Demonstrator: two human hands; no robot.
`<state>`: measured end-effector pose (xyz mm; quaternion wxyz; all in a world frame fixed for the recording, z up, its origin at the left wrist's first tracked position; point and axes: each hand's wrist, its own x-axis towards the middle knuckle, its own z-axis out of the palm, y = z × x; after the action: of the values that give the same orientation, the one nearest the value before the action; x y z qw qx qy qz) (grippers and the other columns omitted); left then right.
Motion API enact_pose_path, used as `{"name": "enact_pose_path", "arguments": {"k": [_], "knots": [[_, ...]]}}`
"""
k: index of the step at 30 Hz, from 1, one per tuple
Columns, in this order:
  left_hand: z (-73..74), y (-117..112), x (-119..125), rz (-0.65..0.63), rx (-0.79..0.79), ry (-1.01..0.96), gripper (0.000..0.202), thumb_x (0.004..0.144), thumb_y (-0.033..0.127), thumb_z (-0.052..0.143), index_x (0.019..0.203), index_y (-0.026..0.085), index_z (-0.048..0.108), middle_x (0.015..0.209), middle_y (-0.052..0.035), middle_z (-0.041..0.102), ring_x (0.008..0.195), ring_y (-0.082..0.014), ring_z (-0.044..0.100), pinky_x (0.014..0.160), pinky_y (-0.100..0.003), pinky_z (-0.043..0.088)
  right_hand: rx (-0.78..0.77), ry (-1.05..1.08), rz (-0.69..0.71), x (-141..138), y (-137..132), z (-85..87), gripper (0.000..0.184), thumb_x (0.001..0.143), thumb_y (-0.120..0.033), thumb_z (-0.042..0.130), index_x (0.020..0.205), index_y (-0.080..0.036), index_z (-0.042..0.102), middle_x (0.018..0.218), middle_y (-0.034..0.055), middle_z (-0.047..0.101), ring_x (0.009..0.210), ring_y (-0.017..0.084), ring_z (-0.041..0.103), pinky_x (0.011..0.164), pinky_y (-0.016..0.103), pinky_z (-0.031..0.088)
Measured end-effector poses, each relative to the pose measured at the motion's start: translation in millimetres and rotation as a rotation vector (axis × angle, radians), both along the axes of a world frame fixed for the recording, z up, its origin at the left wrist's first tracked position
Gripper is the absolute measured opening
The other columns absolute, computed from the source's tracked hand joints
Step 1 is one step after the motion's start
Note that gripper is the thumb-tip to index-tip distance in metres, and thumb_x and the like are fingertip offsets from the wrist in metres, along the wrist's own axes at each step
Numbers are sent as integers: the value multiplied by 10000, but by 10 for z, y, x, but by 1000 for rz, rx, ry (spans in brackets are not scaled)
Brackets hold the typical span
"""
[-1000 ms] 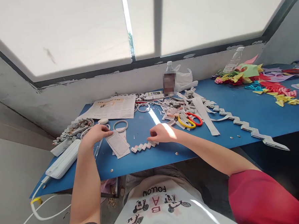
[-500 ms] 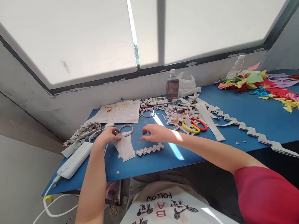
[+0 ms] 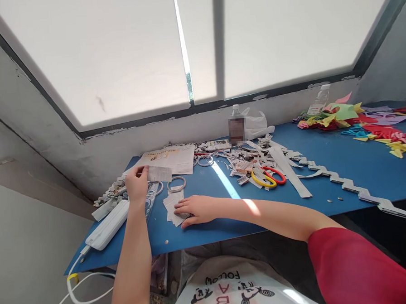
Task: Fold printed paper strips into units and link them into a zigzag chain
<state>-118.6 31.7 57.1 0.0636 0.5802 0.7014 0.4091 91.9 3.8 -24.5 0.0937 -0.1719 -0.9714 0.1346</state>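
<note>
My left hand (image 3: 137,185) is raised above the left of the table, with thumb and fingers pinched on a small printed paper strip (image 3: 160,174) that extends to the right. My right hand (image 3: 196,210) lies palm down over a small stack of printed paper pieces (image 3: 171,203), its fingers stretched out and the thumb apart. What lies under the palm is hidden, and the short zigzag paper chain seen earlier there is out of sight. A tape roll (image 3: 176,184) rests at the stack's far edge.
A white power strip (image 3: 106,227) lies left, beside a pile of folded paper pieces (image 3: 113,191). Behind are a printed sheet (image 3: 179,158) and a bottle (image 3: 236,127). Scissors (image 3: 267,178) sit by paper scraps (image 3: 246,161). A long zigzag paper chain (image 3: 351,187) reaches the right edge.
My left hand has lifted a paper strip off the stack and moved left. My right hand has come down toward me onto the stack, covering where the short chain lay. The view has shifted slightly.
</note>
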Motion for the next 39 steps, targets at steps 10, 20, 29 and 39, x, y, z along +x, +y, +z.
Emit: {"name": "enact_pose_path", "arguments": {"k": [10, 20, 29, 39], "knots": [[-155, -133, 527, -215, 224, -161, 368, 877, 524, 433, 982, 209, 591, 718, -25, 635, 566, -142, 548, 528, -241, 448, 74, 657, -469, 427, 58, 512, 478, 886, -477, 567, 1285, -217, 528, 1348, 135, 539, 1233, 291, 522, 1001, 463, 456], [-458, -54, 994, -621, -58, -248, 320, 888, 518, 432, 972, 223, 522, 594, 21, 563, 531, -149, 567, 522, -252, 473, -319, 548, -664, 929, 340, 313, 307, 848, -390, 613, 1042, -164, 691, 1067, 101, 687, 999, 251, 628, 859, 375, 503], [-611, -2, 929, -799, -334, 133, 244, 794, 426, 602, 896, 218, 677, 987, -75, 705, 919, -251, 645, 793, -339, 520, -478, 305, -530, 1067, 435, 31, 293, 747, -368, 710, 955, -163, 722, 958, 80, 716, 854, 203, 647, 734, 296, 509], [-661, 39, 833, -868, -267, 504, 290, 884, 368, 505, 955, 222, 746, 1028, -73, 670, 926, -250, 621, 796, -340, 508, -52, 199, -414, 1166, 410, -85, 148, 823, -205, 611, 898, -161, 731, 932, 88, 708, 886, 219, 627, 759, 323, 499]]}}
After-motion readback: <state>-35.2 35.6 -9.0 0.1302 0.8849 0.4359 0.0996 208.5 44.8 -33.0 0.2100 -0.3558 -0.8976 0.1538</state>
